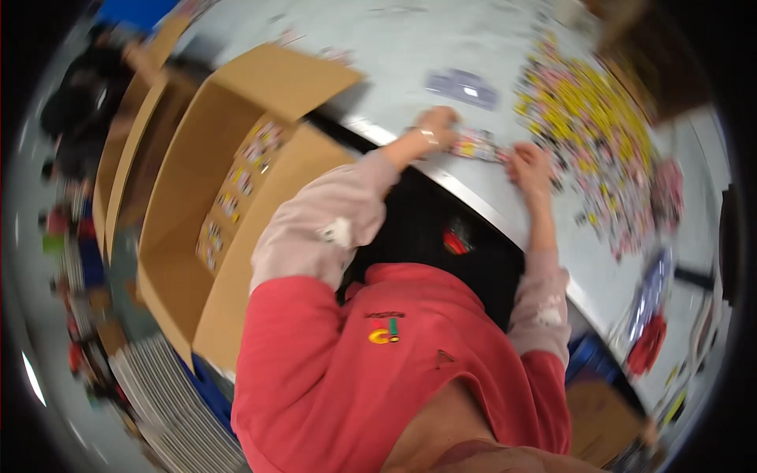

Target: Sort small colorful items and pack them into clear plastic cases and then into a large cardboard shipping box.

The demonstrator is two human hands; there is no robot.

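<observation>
Here, a blurred, multicoloured packet [478, 145], left hand [438, 128] gripping one end, right hand [530, 167] pinching the other.

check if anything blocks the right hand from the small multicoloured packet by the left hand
Nothing visible does: the bare right hand is at the right end of the small multicoloured packet, though blur hides exact contact. The clear, purplish plastic piece lies beyond, not between.

A small, oblong white, pink and yellow printed packet [478, 145], slightly blurred, spans between left hand [438, 128] and right hand [530, 165].
</observation>
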